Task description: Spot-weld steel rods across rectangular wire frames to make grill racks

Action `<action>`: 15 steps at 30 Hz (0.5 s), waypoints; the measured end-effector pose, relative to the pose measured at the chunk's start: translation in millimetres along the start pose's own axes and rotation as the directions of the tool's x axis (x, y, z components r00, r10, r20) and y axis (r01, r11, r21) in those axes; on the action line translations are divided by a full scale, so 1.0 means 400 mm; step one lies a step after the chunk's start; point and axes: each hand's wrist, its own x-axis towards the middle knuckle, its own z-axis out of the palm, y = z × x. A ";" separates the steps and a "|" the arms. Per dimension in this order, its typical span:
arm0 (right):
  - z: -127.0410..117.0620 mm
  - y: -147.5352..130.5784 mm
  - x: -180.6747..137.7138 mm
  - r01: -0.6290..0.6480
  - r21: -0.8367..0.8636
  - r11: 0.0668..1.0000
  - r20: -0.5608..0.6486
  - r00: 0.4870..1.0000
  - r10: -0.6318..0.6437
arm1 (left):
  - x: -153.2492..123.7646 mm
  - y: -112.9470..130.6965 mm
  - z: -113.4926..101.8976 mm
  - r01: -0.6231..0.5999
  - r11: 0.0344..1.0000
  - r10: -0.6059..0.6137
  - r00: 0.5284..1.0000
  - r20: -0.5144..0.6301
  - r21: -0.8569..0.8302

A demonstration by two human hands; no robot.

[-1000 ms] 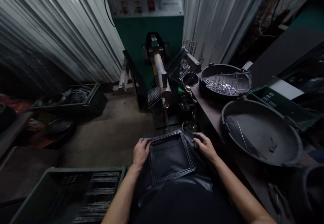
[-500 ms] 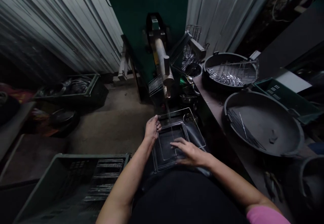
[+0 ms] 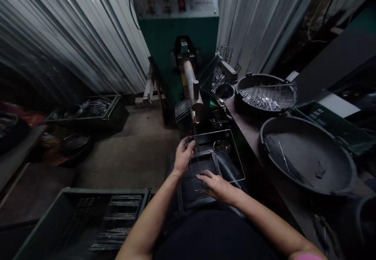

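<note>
A thin rectangular wire frame (image 3: pixel 236 154) is held up below the tip of the machine's arm. My left hand (image 3: pixel 184 156) is closed in a pinch on its far left corner. My right hand (image 3: pixel 216 186) is at the near side of the frame, fingers bent around the wire; the exact contact is partly hidden. Beneath, a stack of similar wire frames (image 3: pixel 179 197) lies on a dark surface over my lap. The machine arm (image 3: pixel 190 80) ends in a copper-coloured tip (image 3: pixel 194 117) just beyond the held frame.
A green machine cabinet (image 3: pixel 161 37) with a lit red lamp stands ahead. At left is a green crate (image 3: pixel 58 213) holding wire frames (image 3: pixel 117 224). To the right, a round pan (image 3: pixel 299 134) holds dark rods, and a farther pan (image 3: pixel 246 80) holds short metal pieces. Pliers (image 3: pixel 323 228) lie lower right.
My view has tilted up, showing more of the machine's panel. My left hand has shifted right, closer to my right hand, and the held frame has moved slightly right.
</note>
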 end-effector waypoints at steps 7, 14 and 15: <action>0.001 0.012 0.001 -0.004 -0.004 1.000 -0.080 0.997 0.004 | -0.040 -0.025 0.014 -0.123 0.951 0.136 0.990 -0.026 0.282; -0.033 0.023 0.018 -0.011 0.016 1.000 -0.092 0.996 0.013 | 0.003 -0.018 0.040 -0.112 0.971 0.118 0.993 -0.020 0.210; -0.040 0.025 0.022 -0.013 0.018 1.000 -0.091 0.996 0.015 | 0.010 -0.015 0.043 -0.111 0.973 0.117 0.993 -0.017 0.200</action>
